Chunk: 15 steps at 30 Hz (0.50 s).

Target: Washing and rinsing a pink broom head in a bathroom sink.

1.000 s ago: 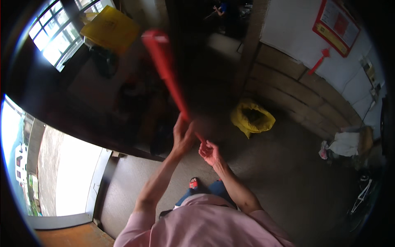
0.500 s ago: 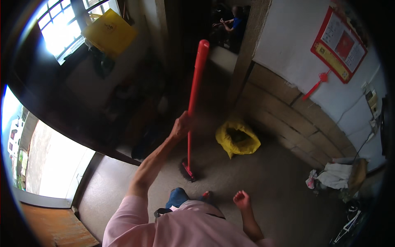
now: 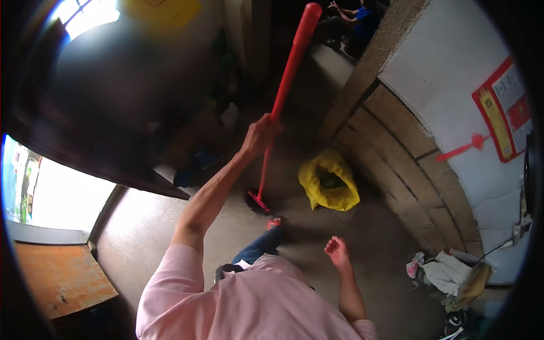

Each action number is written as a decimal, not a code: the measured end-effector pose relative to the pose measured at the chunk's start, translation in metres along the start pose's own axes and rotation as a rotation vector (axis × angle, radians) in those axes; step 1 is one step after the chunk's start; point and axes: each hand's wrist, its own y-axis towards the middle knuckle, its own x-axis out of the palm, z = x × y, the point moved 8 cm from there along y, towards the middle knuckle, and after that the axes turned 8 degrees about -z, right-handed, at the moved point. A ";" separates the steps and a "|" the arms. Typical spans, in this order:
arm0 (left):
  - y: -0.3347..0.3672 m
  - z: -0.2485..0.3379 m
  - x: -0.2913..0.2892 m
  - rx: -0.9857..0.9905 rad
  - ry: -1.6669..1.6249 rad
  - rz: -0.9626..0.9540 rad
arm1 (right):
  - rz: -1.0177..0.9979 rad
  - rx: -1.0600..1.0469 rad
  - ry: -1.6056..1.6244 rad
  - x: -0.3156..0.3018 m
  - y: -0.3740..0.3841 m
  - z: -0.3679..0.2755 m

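Note:
My left hand (image 3: 262, 135) is closed round the red handle of a broom (image 3: 292, 65), partway down its length. The handle tilts, its top end up and to the right. At the lower end, the dark bristle head (image 3: 258, 202) is close to the floor, just ahead of my foot in a red shoe; whether the bristles touch cannot be made out. My right hand (image 3: 337, 251) hangs free on the right with its fingers curled in and nothing visible in them. A yellow bag (image 3: 317, 190) stands with its mouth wide, right of the broom head, with something dark inside.
A brick-and-plaster wall (image 3: 396, 136) with a red calendar (image 3: 504, 110) runs along the right. Crumpled cloth and bags (image 3: 450, 272) lie by it. A dark piece of furniture fills the upper left. Beyond a doorway sits a person in blue (image 3: 365, 22). A worn wooden board (image 3: 62, 277) is lower left.
I have stepped forward, a leg now extended ahead. My left hand and the broom handle have shifted up and right in view. The wall calendar has moved toward the right rim.

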 end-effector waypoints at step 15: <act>0.026 0.018 0.056 0.142 -0.473 0.010 | -0.476 -0.743 -0.863 0.384 0.003 -0.250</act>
